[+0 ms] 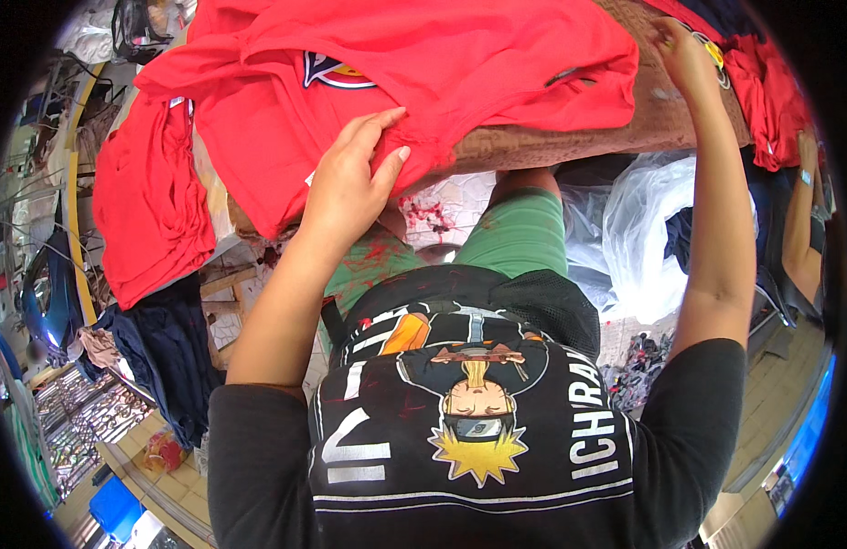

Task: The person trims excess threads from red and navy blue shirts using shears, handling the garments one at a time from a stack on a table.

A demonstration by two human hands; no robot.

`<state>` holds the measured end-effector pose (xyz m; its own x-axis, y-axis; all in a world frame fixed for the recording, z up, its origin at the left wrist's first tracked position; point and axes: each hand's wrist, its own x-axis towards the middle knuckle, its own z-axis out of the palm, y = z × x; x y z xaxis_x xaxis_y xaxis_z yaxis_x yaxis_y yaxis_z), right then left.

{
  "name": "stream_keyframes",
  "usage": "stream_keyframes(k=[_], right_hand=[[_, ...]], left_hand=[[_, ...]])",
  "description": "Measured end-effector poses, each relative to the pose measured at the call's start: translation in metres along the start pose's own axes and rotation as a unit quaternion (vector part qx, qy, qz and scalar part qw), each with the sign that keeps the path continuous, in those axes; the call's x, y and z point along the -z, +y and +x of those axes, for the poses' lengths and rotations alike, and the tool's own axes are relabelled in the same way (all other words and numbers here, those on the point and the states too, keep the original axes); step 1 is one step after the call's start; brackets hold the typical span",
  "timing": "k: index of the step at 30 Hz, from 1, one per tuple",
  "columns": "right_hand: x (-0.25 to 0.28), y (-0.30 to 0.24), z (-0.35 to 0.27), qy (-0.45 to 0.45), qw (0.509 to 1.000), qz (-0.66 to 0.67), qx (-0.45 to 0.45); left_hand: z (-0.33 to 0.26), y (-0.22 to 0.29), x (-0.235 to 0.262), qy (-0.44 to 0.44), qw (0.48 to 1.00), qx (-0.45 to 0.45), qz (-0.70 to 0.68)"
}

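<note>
So the red shirt (pixel 423 73) is spread across the brown table (pixel 625 128) with its long side running left to right, and my left hand (pixel 350 183) lies flat on its near hem with the fingers loosely curled over the cloth, more pressing than pinching. My right hand (pixel 684 55) is way off past the shirt's right end, at the table's far edge by another red garment (pixel 771 91). Can't tell if it's holding anything, since the fingers run into the frame's rim.
</note>
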<state>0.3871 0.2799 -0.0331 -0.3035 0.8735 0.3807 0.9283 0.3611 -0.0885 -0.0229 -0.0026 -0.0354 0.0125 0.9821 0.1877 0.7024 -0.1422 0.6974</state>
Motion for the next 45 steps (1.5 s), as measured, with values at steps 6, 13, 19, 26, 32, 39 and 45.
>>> stream_keyframes(k=[6, 13, 19, 26, 32, 39, 45], right_hand=[[0.038, -0.1, -0.065, -0.098, 0.916, 0.382, -0.072], [0.022, -0.23, -0.105, -0.13, 0.873, 0.43, 0.191], [0.001, -0.245, -0.108, -0.119, 0.893, 0.409, 0.147], [-0.003, -0.251, -0.106, -0.143, 0.915, 0.356, 0.127], [-0.002, -0.249, -0.104, -0.162, 0.911, 0.363, 0.11], [-0.002, -0.248, -0.109, -0.13, 0.899, 0.397, 0.134], [-0.001, -0.25, -0.109, -0.137, 0.91, 0.375, 0.117]], left_hand=[[0.007, 0.034, 0.018, 0.111, 0.987, -0.072, 0.087], [0.005, 0.041, -0.019, -0.002, 0.989, -0.054, 0.138], [0.003, 0.016, -0.029, 0.034, 0.996, -0.016, 0.083], [0.0, -0.006, -0.02, 0.009, 0.99, -0.055, -0.13], [-0.012, -0.023, 0.047, -0.083, 0.919, -0.091, -0.373], [-0.006, 0.025, -0.014, 0.037, 0.983, -0.16, 0.079], [0.006, -0.003, -0.027, 0.076, 0.994, -0.08, 0.022]])
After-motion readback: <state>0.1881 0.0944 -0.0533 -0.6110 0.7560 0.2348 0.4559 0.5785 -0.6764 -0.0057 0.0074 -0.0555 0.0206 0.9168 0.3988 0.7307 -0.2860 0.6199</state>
